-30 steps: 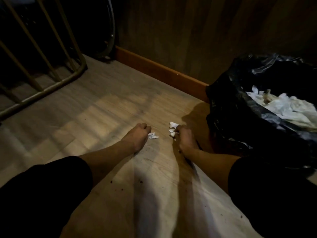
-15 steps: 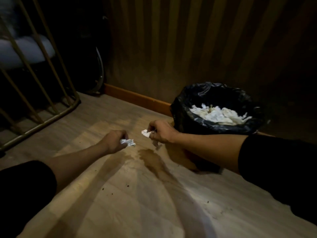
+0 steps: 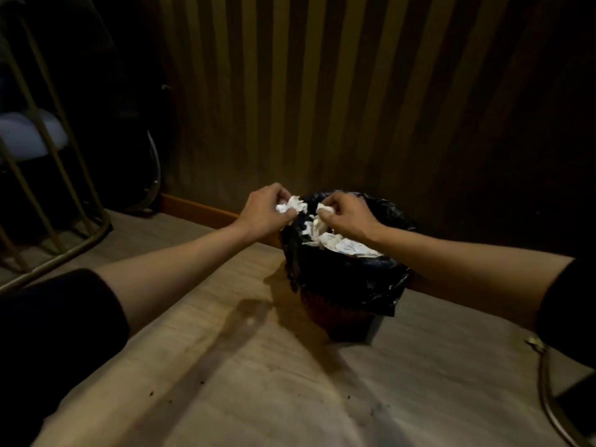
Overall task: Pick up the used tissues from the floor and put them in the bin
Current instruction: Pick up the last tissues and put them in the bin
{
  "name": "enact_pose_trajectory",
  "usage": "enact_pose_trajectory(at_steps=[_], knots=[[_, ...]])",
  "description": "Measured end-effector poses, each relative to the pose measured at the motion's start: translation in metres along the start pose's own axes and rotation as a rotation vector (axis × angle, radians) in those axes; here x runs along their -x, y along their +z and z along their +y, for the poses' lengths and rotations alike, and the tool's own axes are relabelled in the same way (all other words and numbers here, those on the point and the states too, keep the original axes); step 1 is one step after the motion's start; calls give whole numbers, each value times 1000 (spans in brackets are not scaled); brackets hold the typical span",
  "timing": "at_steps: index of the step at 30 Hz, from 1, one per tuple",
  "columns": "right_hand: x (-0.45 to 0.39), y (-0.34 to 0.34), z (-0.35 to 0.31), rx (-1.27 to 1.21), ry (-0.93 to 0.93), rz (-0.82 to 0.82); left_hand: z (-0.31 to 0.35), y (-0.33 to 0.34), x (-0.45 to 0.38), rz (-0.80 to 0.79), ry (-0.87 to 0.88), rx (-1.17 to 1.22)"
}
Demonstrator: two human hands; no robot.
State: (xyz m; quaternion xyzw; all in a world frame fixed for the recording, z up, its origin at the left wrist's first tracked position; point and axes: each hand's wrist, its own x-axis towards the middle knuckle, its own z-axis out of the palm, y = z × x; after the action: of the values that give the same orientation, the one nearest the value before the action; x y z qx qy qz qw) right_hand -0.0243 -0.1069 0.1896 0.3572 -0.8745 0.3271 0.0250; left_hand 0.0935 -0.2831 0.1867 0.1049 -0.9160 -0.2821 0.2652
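Tissues already heaped in the bin (image 3: 348,285), a dark red tub lined with a black bag standing on the wooden floor (image 3: 225,366), fill it near the rim. Above its far-left edge the left hand (image 3: 263,211) pinches a crumpled tissue (image 3: 292,204), and the right hand (image 3: 346,217) pinches a smaller wad (image 3: 322,208) over the opening, with the striped wall (image 3: 322,91) behind.
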Motion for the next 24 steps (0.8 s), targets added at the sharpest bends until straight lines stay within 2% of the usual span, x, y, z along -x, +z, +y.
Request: enact_pose_trajectory(at_steps=[4, 9, 13, 20, 24], knots=[[-7, -41, 25, -53, 122, 124, 46, 23, -29, -24, 5, 64], [-13, -70, 47, -174, 287, 229, 75, 58, -49, -114, -117, 88], [-17, -73, 55, -137, 356, 184, 75, 63, -49, -162, -145, 138], [-27, -49, 34, 84, 200, 54, 21, 27, -22, -118, -110, 18], [-32, -15, -3, 107, 82, -15, -30, -3, 11, -62, -197, -113]])
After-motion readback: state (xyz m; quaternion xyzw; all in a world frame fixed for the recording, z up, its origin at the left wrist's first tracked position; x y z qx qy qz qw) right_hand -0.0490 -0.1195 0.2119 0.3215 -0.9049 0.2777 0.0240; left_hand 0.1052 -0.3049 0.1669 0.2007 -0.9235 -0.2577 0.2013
